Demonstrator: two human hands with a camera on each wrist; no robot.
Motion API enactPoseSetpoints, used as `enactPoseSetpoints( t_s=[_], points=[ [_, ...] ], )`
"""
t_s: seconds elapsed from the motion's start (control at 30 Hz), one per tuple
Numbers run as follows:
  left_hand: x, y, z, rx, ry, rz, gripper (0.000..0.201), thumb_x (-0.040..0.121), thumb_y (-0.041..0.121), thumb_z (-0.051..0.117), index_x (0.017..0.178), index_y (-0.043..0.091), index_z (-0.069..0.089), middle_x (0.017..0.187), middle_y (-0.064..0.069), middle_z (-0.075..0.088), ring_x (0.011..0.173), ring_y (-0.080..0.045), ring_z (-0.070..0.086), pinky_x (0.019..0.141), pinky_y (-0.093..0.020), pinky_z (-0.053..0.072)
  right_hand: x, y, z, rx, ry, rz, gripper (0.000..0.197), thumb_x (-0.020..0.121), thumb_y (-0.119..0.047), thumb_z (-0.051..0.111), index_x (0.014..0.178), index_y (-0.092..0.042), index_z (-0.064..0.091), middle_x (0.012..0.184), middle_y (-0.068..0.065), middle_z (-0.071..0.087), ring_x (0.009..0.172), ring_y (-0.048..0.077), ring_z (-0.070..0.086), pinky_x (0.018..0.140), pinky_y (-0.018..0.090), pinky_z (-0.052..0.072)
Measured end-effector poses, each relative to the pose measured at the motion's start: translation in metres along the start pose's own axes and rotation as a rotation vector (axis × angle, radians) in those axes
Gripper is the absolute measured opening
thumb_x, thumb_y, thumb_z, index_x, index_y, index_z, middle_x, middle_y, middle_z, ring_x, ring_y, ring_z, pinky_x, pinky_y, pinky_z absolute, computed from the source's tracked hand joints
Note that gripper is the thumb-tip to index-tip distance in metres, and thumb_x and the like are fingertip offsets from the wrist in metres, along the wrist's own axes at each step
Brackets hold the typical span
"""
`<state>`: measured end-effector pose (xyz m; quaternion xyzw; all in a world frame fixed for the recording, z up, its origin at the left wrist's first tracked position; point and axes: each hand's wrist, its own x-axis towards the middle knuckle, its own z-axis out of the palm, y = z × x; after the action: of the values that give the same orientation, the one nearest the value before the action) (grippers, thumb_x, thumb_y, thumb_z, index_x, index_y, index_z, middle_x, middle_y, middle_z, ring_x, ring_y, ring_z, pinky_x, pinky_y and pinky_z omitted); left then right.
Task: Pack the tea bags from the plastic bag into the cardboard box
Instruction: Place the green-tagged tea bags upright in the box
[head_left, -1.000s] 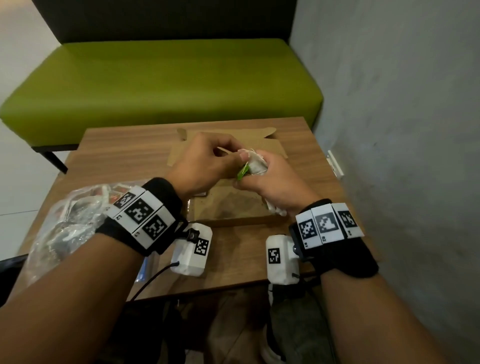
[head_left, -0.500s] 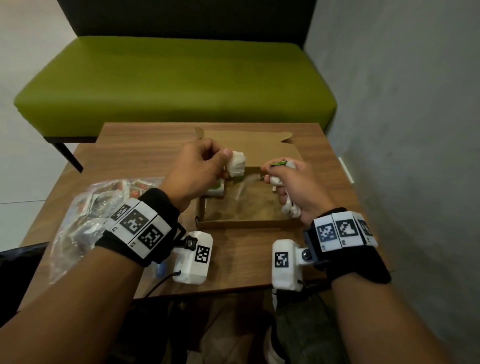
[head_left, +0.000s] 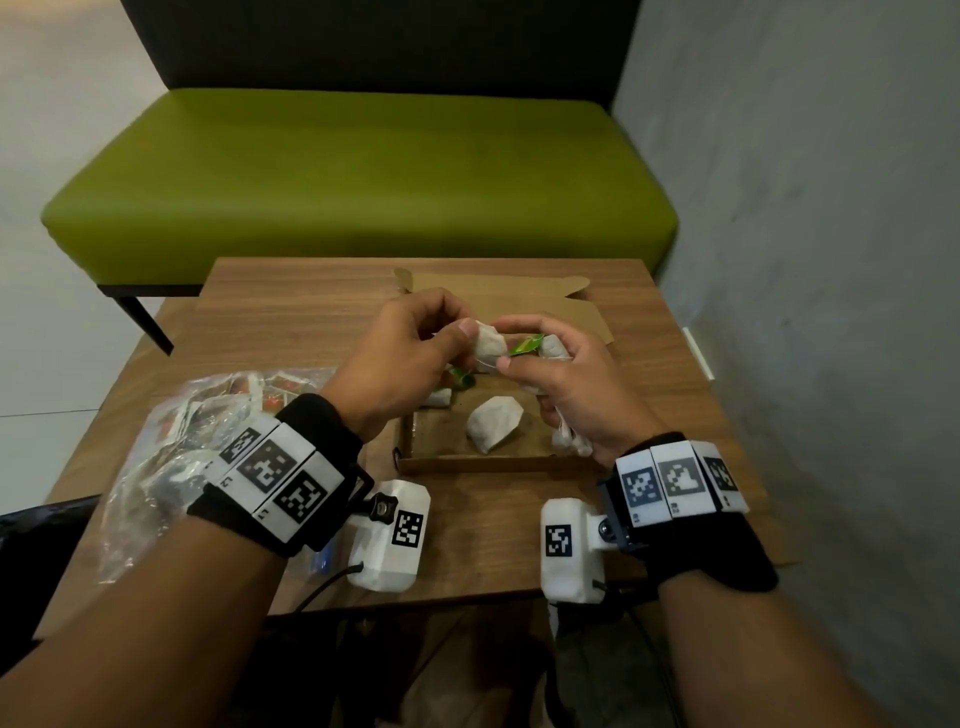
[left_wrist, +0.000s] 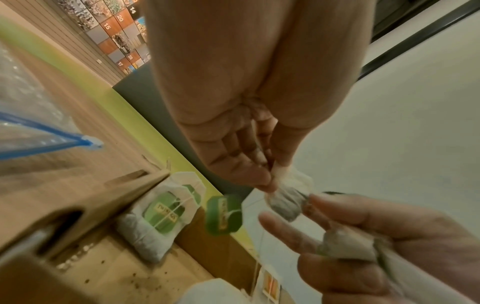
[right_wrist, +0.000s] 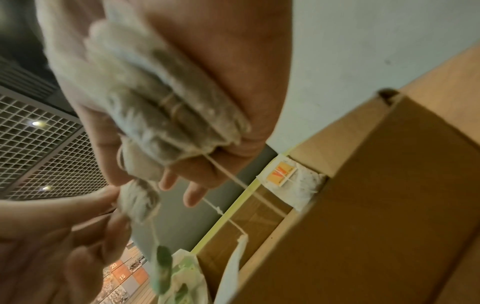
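Both hands are raised over the open cardboard box (head_left: 467, 462). My left hand (head_left: 410, 358) pinches one white tea bag (head_left: 488, 343) by its top; the same tea bag (left_wrist: 285, 203) shows in the left wrist view with its green tag (left_wrist: 224, 215) dangling on a string. My right hand (head_left: 566, 384) grips a bunch of tea bags (right_wrist: 161, 115) in its palm, and its fingertips touch the pinched bag. A loose tea bag (head_left: 493, 423) lies in the box, and a green-tagged one (left_wrist: 161, 216) leans in its left corner. The clear plastic bag (head_left: 171, 447) lies at the left.
The box's lid flap (head_left: 519, 296) lies open toward the far side of the wooden table (head_left: 291, 312). A green bench (head_left: 363, 176) stands beyond the table and a grey wall (head_left: 805, 260) runs close on the right.
The hands, apart half a second ago, have come together again above the box. A tea bag that the left hand held now lies in the box, and it pinches another.
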<state>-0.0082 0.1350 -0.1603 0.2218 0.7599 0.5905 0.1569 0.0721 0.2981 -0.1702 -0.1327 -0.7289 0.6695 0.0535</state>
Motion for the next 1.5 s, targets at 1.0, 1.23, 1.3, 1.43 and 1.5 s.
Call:
enactPoseSetpoints(
  t_s=[1.0,1.23,1.3,1.43,1.5],
  points=[
    [-0.002,0.005,0.0,-0.202,-0.031,0.007,0.022,0.103,0.001,0.041,0.095,0.013,0.058,0.088,-0.007,0.061,0.083,-0.015,0.063,0.068,-0.023,0.054,-0.008,-0.011,0.013,0.158,-0.12,-0.027,0.027,0.092,-0.003,0.068,0.117,0.007,0.065,0.059,-0.01,0.066,0.039,-0.003,0.054,0.041,0.006,0.037],
    [-0.005,0.008,0.001,-0.183,-0.016,0.007,0.014,0.089,0.017,0.067,0.102,0.014,0.06,0.088,-0.001,0.063,0.077,-0.016,0.064,0.066,-0.022,0.054,-0.001,-0.004,0.016,0.056,0.027,-0.055,0.006,0.092,-0.009,0.071,0.086,-0.009,0.068,0.052,-0.013,0.06,0.041,-0.003,0.052,0.042,0.009,0.036],
    [-0.006,0.007,0.002,-0.2,-0.045,-0.009,0.036,0.078,0.018,0.075,0.11,0.012,0.059,0.097,-0.003,0.062,0.078,-0.015,0.064,0.068,-0.021,0.054,0.0,-0.003,0.017,0.049,0.051,-0.045,0.013,0.09,-0.013,0.073,0.079,-0.012,0.067,0.055,-0.011,0.061,0.043,-0.002,0.051,0.042,0.01,0.036],
    [-0.005,0.008,0.001,-0.104,-0.045,0.005,0.035,0.084,0.0,0.071,0.114,0.015,0.061,0.094,0.001,0.064,0.073,-0.009,0.063,0.067,-0.021,0.054,0.002,-0.005,0.014,0.062,0.093,-0.025,0.019,0.093,-0.01,0.069,0.075,-0.017,0.065,0.051,-0.014,0.06,0.042,-0.003,0.052,0.041,0.011,0.037],
    [-0.004,0.007,0.0,-0.031,-0.005,0.029,0.021,0.089,0.004,0.068,0.104,0.019,0.066,0.09,-0.001,0.067,0.073,-0.011,0.066,0.066,-0.023,0.055,0.005,-0.005,0.014,0.054,0.099,-0.032,0.017,0.093,-0.013,0.069,0.077,-0.018,0.067,0.053,-0.013,0.061,0.044,-0.003,0.053,0.042,0.011,0.038]
  ],
)
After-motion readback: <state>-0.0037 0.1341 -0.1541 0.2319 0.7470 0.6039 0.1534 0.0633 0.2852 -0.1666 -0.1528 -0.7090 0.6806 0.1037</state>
